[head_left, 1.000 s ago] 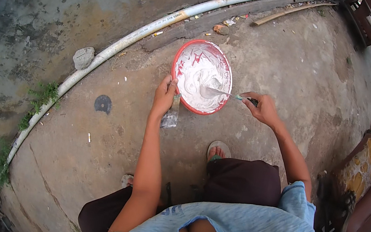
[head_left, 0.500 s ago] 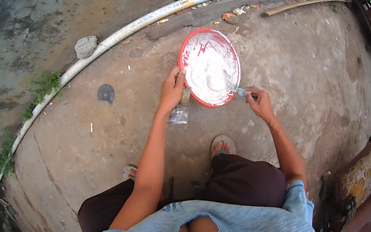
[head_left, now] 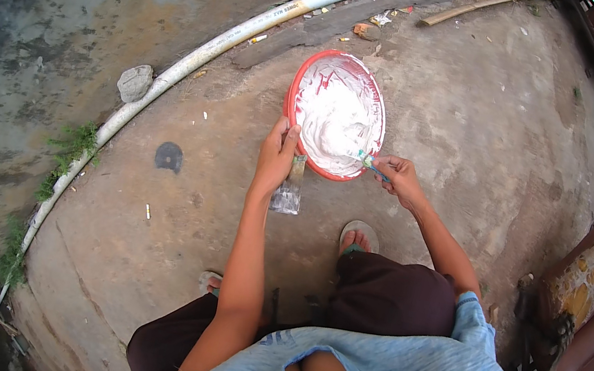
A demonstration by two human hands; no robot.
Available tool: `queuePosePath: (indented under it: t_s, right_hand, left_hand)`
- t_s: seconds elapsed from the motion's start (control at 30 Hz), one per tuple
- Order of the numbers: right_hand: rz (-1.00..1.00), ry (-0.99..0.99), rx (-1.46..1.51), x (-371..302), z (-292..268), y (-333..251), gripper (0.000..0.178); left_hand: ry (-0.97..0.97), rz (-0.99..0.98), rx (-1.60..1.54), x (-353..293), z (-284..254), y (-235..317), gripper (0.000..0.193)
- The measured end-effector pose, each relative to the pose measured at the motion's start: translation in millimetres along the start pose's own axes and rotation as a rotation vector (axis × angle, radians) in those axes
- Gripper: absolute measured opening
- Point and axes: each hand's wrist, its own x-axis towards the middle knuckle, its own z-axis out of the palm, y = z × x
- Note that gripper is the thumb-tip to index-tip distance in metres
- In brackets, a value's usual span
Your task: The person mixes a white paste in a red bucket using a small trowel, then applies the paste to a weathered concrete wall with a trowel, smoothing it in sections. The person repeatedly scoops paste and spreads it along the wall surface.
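Observation:
My left hand (head_left: pixel 277 152) grips the left rim of a round red bowl (head_left: pixel 298 82), thumb over the edge. Thick white paste (head_left: pixel 337 117) lies in the bowl and is smeared up its inner wall. Below that hand hangs a flat scraper (head_left: pixel 286 197) with a stained, broad blade; its upper part is hidden by the fingers and bowl. Closed around the blue-green handle of a small spatula (head_left: pixel 374 165) is my right hand (head_left: pixel 398 179), at the bowl's lower right rim. The spatula's far end is in or against the paste and hard to make out.
A long white pipe (head_left: pixel 214 45) curves across the concrete, with a stone (head_left: pixel 135 82) beside it and green weeds (head_left: pixel 73 150) along it. A wooden stick (head_left: pixel 487 9) lies at the far side. A worn cushioned seat (head_left: pixel 581 271) stands at the right.
My right hand has shifted left and slightly down with the spatula, closer over the bowl's rim. The bowl and my left hand sit slightly lower in view, and the scraper's blade has turned.

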Motion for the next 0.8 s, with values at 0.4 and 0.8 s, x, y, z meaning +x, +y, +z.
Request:
queuePosePath:
  t_s: [0.4, 0.8]
  right_hand:
    - [-1.028, 0.291, -1.018, 15, 30, -39, 0.020]
    - [-0.563, 0.219, -0.979, 11, 37, -37, 0.021]
  left_hand:
    - [0.064, -0.182, -0.122, -6, -22, -25, 0.026]
    - [0.067, -0.156, -0.197, -13, -16, -26, 0.025]
